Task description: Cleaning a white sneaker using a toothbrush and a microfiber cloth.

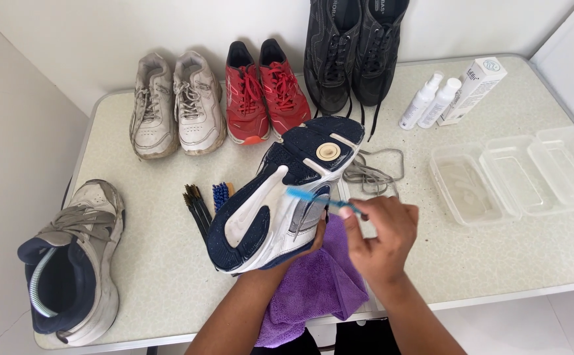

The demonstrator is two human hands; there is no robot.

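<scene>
So the person has a navy and white sneaker (280, 197) tipped up sole-first toward the camera, held from underneath by the left hand (310, 243). Most of that hand is hidden behind the shoe, only a few fingertips show curled around the sneaker's side, so it's clearly gripping it. The right hand (382, 240) has its fingers pinched narrow around the handle of a blue toothbrush (316, 199), and the bristle end sits against the sneaker's side edge near the middle of the sole.

Right under both hands there's a purple microfiber cloth (313, 289) draped over the front edge of the table (497, 263). Just left of the held sneaker lie a couple of brushes: a dark-bristled one (196, 205) and a blue-bristled one (220, 195), partly tucked behind the shoe. A loose grey shoelace (372, 172) is bunched up just past the sneaker's toe.

Along the back of the table: a worn off-white pair of trainers (176, 105), a red pair (264, 92), and a black pair (352, 49) propped against the wall. At the left end sits a single grey and navy sneaker (76, 263), well apart from the hands. Off to the right are two white spray bottles (430, 100), a white box (474, 89) beside them, and three clear plastic tubs (517, 174) in a row, the nearest one looks like it holds cloudy water.
</scene>
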